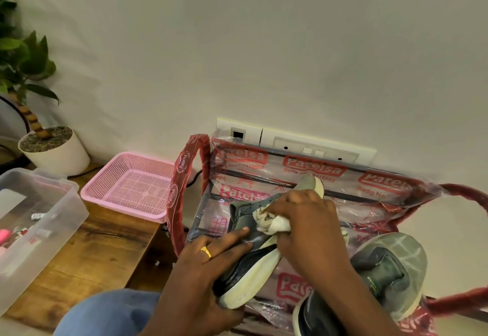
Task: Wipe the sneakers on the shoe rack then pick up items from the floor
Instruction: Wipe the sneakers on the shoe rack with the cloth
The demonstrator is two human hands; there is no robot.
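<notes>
The left hand (211, 264), low in the view at 6 o'clock, grips the near end of a grey sneaker (253, 261). Its thumb and lower fingers are curled round the pale sole, and its index finger lies straight along the upper. A gold ring (206, 252) sits on one finger.

The sneaker is held tilted above the rack (311, 169), its far end pointing to 1 o'clock towards the wall. The right hand (309, 227), at 2 o'clock from the left, has its fingers bunched tight on a white cloth (269, 223) with dark smudges. It presses the cloth against the sneaker's upper, beside the opening.

The rack is wrapped in clear plastic with red print and stands against the wall below a white socket plate (303, 143). A second sneaker (383, 269) lies on the rack at 4 o'clock from the held one, its pale sole turned up.

At 9 o'clock from the rack, a pink basket (132, 185) sits on a wooden table (105, 246). A clear box (34, 219) stands on the table at 8 o'clock from the basket, and a potted plant (55, 148) at 10 o'clock. A knee in blue denim (111, 312) shows at 7 o'clock in the view
</notes>
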